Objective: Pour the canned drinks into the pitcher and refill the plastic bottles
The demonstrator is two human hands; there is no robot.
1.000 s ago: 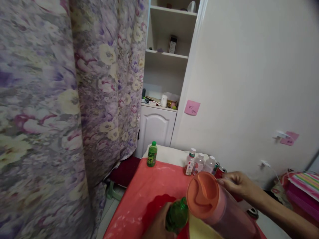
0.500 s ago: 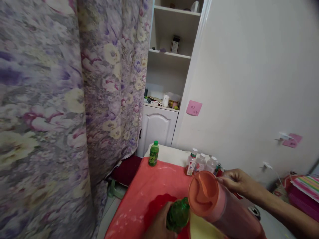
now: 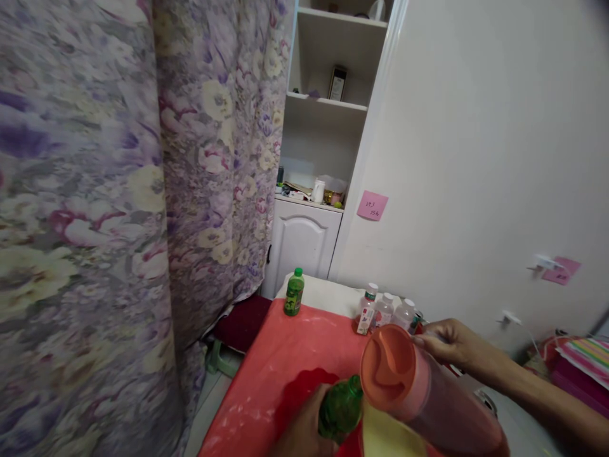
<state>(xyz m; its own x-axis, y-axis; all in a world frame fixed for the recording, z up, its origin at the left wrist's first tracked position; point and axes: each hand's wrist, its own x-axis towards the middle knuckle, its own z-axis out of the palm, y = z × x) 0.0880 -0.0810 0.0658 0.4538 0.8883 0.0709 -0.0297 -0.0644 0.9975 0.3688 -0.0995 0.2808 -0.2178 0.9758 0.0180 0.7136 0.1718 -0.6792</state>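
Note:
In my left hand is a green plastic bottle, leaning to the right with its uncapped-looking neck by the jug. My right hand grips the handle of a clear pitcher with an orange lid. The pitcher is tipped well over, its lid end touching or just beside the bottle's mouth. Reddish tint shows through its wall; whether liquid flows is not visible. Beneath the two lie a red scalloped item and a pale yellow surface, both partly hidden.
A capped green bottle stands at the far left of the red-covered table. Several clear white-capped bottles line the back right by the wall. A floral curtain hangs at the left; shelves stand behind.
Both hands, the bottle and the tipped pitcher stay in almost the same place. The view has shifted very slightly.

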